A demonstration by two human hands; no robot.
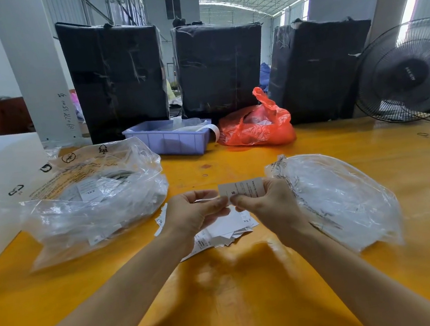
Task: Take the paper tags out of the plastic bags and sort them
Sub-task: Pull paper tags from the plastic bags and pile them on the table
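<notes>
Head view shows both the left hand (197, 210) and right hand (264, 200) pinching one tag (242, 188), loose tags (225, 230) below, the full bag (95, 195) at nine o'clock still unsorted.

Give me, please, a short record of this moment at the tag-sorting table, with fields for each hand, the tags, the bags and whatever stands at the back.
left hand: pinches the tag's left edge
right hand: pinches the same tag
tag: white, marked S, held above the pile
pile of tags: loose on the yellow table, one marked XS
left clear bag: holds tags, one marked XXL
right clear bag: crumpled, contents unclear
back of table: purple bin, red bag, fan
</notes>
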